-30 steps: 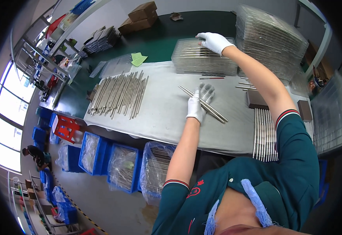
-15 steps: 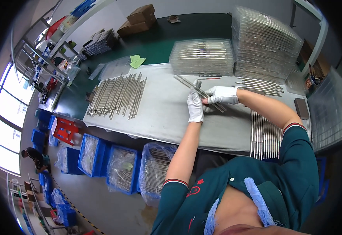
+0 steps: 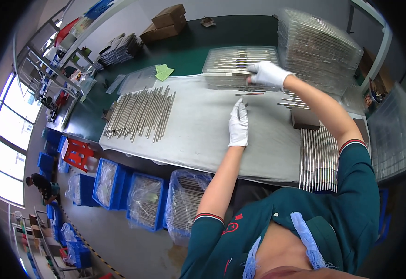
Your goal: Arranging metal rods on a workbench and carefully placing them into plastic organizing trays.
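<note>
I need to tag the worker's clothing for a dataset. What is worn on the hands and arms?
Both the left hand and right hand wear plain white gloves. The forearms are bare. Short dark teal sleeves end in cuffs striped red and white.

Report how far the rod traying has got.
Done, apparently: rods fill the clear tray, beside a tall stack of trays. In hand: the right hand is at that tray's edge; the left hand rests on the grey mat. Left: a loose rod pile and a row of rods.
</note>
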A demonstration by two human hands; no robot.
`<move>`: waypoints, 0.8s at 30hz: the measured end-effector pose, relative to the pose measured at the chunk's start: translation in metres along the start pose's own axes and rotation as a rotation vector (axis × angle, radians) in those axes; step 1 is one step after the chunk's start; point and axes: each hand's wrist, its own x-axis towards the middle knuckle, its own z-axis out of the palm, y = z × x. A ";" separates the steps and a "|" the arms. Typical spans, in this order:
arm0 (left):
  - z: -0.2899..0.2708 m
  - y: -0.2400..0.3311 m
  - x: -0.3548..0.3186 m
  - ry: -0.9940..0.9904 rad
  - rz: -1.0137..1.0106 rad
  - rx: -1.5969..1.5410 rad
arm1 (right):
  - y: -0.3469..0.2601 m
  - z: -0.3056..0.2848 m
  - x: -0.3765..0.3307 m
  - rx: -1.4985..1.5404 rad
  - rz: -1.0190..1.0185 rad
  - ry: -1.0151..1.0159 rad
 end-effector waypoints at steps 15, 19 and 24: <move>-0.005 0.015 -0.007 -0.045 0.004 0.197 | 0.052 -0.013 0.094 -0.418 0.224 -0.076; -0.007 0.016 -0.006 -0.057 -0.006 0.166 | 0.050 -0.005 0.100 -0.363 0.247 -0.075; -0.004 0.017 -0.007 -0.064 0.014 0.200 | 0.061 -0.001 0.111 -0.518 0.280 -0.128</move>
